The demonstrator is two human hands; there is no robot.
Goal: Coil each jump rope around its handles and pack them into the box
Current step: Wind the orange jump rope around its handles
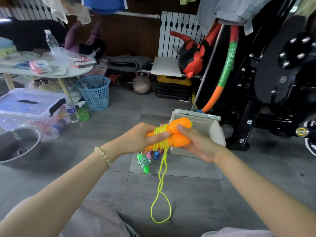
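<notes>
Head view: both hands (140, 137) (196, 142) grip glossy orange handles (179, 132) wound with yellow cord (160, 185).

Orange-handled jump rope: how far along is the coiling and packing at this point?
Done: a green-handled rope lies coiled on the floor, not boxed. In hand: the left hand and right hand grip the orange handles, several turns of yellow cord wound on, a long loop hanging towards the floor. Left: wind that loop, then pack the ropes into the grey box behind. Its inside is not visible.
</notes>
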